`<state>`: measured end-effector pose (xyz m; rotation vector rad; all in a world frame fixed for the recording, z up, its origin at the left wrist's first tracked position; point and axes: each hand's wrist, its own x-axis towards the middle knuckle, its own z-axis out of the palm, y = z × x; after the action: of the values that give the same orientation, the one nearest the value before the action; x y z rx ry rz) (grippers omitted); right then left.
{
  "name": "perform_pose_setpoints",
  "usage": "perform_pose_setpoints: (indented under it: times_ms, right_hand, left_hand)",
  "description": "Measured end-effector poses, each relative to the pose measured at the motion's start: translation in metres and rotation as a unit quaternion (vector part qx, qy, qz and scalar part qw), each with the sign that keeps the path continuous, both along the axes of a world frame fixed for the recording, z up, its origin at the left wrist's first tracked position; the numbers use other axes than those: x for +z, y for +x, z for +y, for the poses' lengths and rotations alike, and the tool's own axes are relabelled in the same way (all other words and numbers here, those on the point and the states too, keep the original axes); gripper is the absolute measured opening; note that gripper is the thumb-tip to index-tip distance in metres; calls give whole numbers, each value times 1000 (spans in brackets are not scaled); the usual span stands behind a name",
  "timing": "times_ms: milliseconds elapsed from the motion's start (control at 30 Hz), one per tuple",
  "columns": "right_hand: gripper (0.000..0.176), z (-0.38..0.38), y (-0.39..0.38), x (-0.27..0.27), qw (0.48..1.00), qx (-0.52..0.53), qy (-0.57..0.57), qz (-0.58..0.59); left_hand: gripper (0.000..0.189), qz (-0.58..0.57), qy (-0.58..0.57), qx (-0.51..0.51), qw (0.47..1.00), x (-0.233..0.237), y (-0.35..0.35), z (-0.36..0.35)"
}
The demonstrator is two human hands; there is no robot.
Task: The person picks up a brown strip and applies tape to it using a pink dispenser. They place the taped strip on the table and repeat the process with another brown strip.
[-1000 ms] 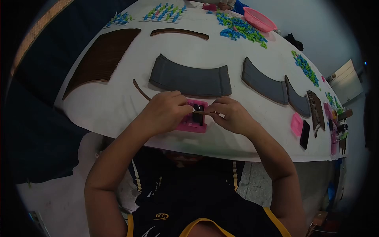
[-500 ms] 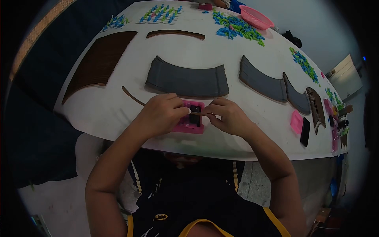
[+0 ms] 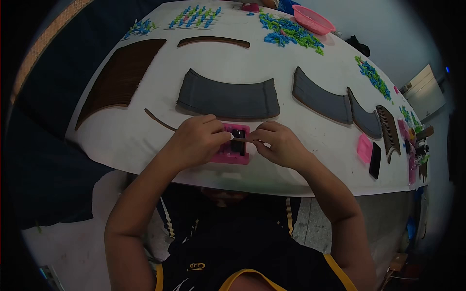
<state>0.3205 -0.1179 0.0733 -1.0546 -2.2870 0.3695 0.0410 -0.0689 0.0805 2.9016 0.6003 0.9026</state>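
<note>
Over a pink tray point(image 3: 233, 158) with a black block in it, my left hand point(image 3: 200, 140) and my right hand point(image 3: 278, 144) pinch a thin brown strip point(image 3: 244, 139). The strip spans the short gap between my fingertips. Its long curved tail point(image 3: 159, 119) sticks out to the left behind my left hand. Just beyond the tray lies a wide curved dark grey piece point(image 3: 228, 99). My fingers hide part of the tray and the strip's right end.
Brown strips point(image 3: 121, 72) lie side by side at left, a curved one point(image 3: 213, 41) farther back. More grey pieces point(image 3: 320, 98), a black phone point(image 3: 375, 160) and a pink dish point(image 3: 364, 148) are at right. Blue and green clips point(image 3: 286, 34) and a pink basket point(image 3: 314, 20) stand behind.
The strip's tail at the left has shifted slightly left and down. Both hands keep their grip over the tray, and the whole view has moved very slightly.
</note>
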Motion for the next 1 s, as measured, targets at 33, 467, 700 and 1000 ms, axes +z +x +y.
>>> perform_pose_setpoints:
  times_ms: [33, 467, 700, 1000]
  right_hand:
    - [29, 0, 1, 0, 1000, -2, -1, 1]
    - [20, -36, 86, 4, 995, -80, -6, -58]
    - [18, -70, 146, 6, 984, -158, -5, -85]
    - [17, -73, 153, 6, 981, -165, 8, -100]
  left_hand:
    - [26, 0, 0, 0, 1000, 0, 0, 0]
    - [29, -16, -14, -16, 1000, -7, 13, 1]
    - [21, -12, -7, -14, 1000, -3, 13, 4]
    - [21, 10, -9, -20, 1000, 5, 16, 3]
